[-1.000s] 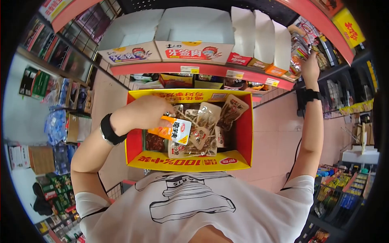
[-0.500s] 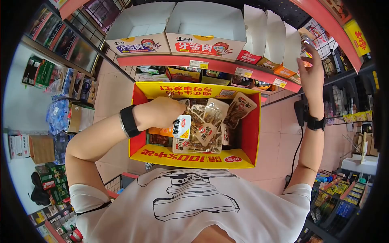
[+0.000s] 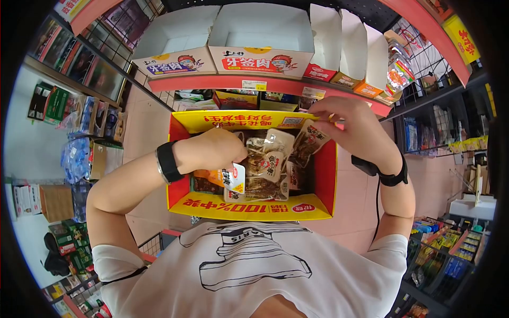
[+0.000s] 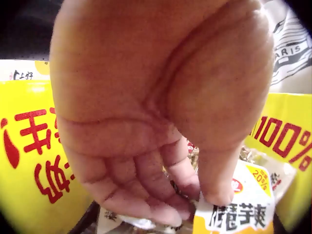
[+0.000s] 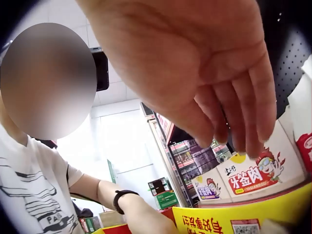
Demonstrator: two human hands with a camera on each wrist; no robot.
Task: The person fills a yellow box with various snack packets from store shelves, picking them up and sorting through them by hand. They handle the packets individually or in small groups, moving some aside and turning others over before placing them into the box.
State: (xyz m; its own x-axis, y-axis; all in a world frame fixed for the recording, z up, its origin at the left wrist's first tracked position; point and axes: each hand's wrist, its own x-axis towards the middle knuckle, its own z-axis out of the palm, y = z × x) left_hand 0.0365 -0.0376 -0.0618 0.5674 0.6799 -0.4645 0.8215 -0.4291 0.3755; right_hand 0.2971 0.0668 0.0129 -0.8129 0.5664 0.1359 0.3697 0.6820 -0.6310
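A yellow and red cardboard box (image 3: 222, 208) sits before the person's chest, holding several brown and beige vacuum-packed snack packets (image 3: 268, 165). Inside its left half, the left hand (image 3: 214, 147) pinches an orange and white snack packet (image 3: 233, 179). The left wrist view shows the thumb (image 4: 218, 187) lying on this packet (image 4: 243, 209), with the other fingers curled behind. Over the box's far right corner hovers the right hand (image 3: 350, 122). Its fingers are loosely bent and hold nothing in the right wrist view, where the palm (image 5: 195, 58) faces the camera.
Beyond the box runs a shelf with a pink edge (image 3: 212, 84). On it stand two wide white display boxes (image 3: 260, 47), several narrow ones (image 3: 350, 47) and clear snack packs (image 3: 398, 71) at the right end. More goods sit on a lower shelf (image 3: 238, 99).
The right hand has left the snack packs at the shelf's right end, its fingers loosened, and moved back over the box. The left hand keeps its packet and has shifted slightly right.
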